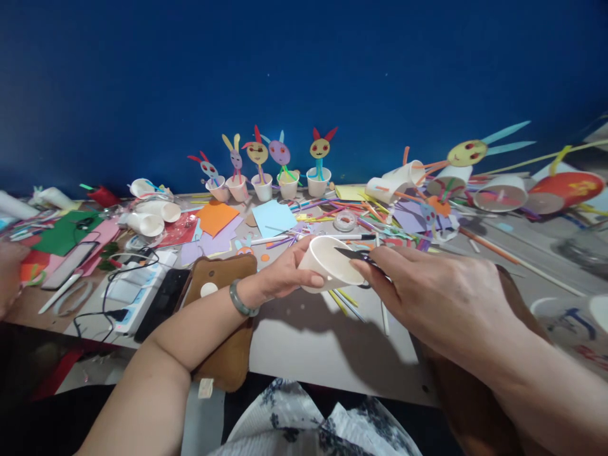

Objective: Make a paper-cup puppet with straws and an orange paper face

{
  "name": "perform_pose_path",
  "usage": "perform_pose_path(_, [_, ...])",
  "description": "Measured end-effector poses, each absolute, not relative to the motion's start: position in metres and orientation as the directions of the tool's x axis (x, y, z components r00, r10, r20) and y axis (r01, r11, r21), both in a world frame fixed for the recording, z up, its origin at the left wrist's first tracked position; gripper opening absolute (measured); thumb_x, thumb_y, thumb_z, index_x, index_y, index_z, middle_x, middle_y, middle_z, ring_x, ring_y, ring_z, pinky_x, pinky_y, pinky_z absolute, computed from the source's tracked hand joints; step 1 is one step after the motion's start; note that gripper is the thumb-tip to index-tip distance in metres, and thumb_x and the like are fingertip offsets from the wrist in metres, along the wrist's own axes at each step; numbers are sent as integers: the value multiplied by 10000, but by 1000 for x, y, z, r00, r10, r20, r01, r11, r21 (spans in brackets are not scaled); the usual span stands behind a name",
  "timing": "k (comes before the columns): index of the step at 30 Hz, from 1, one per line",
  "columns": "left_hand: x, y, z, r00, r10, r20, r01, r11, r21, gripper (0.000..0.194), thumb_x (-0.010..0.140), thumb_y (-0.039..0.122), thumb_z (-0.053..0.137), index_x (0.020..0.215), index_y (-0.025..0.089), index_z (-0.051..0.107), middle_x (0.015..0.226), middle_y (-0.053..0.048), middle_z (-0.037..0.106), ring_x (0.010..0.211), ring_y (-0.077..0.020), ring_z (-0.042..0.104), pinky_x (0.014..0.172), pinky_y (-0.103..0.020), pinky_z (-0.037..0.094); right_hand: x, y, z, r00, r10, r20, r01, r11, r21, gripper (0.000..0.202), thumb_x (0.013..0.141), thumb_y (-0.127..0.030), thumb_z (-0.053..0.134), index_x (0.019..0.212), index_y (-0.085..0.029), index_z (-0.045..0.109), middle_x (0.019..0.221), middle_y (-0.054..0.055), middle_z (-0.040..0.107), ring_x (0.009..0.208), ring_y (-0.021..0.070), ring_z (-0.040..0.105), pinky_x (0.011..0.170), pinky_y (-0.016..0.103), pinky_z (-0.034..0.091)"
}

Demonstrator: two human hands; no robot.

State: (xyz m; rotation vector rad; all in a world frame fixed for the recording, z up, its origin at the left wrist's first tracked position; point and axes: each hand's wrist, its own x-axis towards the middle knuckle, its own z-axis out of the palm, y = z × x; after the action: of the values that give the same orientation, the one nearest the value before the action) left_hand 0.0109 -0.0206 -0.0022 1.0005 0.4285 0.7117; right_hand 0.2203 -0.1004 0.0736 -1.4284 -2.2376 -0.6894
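Note:
A white paper cup (316,266) is tilted in front of me, its opening facing right and toward me. My left hand (287,272) is wrapped round its left side, thumb near the rim. My right hand (408,272) is closed on dark scissors (354,253) at the cup's right side. The blade points left, over the cup's opening; whether it touches the wall is unclear. Under the cup, yellow and blue sticks (349,303) lie on the table (304,345).
Cups with paper rabbit faces (318,180) line the blue wall. Coloured paper (274,218), pipe cleaners and a tape roll (344,220) lie behind my hands. A brown pad (223,354) and power strip (142,291) are left. Another person's hand (10,272) shows at far left.

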Motion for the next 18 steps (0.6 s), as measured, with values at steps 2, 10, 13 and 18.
perform_pose_path(2, [11, -20, -2, 702, 712, -2, -351, 350, 868, 713, 491, 314, 990, 1115, 193, 667, 993, -50, 728, 877, -189, 682, 848, -311, 501, 222, -98, 71, -406, 681, 609, 905, 390, 167, 450, 1027, -440, 462, 648, -210, 540, 510, 23, 580, 382, 133, 398, 466, 288, 125])
perform_pose_path(10, [8, -17, -7, 680, 732, 37, -378, 308, 873, 726, 573, 351, 962, 1216, 216, 654, 1121, -84, 741, 949, -217, 705, 853, -310, 518, 222, -101, 84, -237, 615, 752, 762, 598, -249, 205, 975, -408, 634, 839, -255, 617, 558, -32, 545, 452, 127, 463, 469, 294, 306])
perform_pose_path(13, [8, -18, -6, 673, 739, 29, -359, 292, 887, 733, 564, 391, 961, 1210, 205, 670, 1131, -103, 748, 997, -249, 710, 892, -337, 523, 223, -93, 87, -89, 684, 724, 633, 600, -490, 280, 971, -502, 623, 853, -249, 601, 607, -37, 548, 496, 117, 458, 486, 274, 349])
perform_pose_path(18, [7, -18, -3, 669, 742, 40, -354, 270, 895, 697, 570, 375, 955, 1189, 202, 686, 1073, -94, 755, 987, -247, 711, 892, -340, 528, 221, -65, 79, 20, 830, 557, 515, 469, -718, 352, 820, -434, 772, 701, -240, 503, 573, -58, 453, 507, 103, 345, 492, 279, 330])
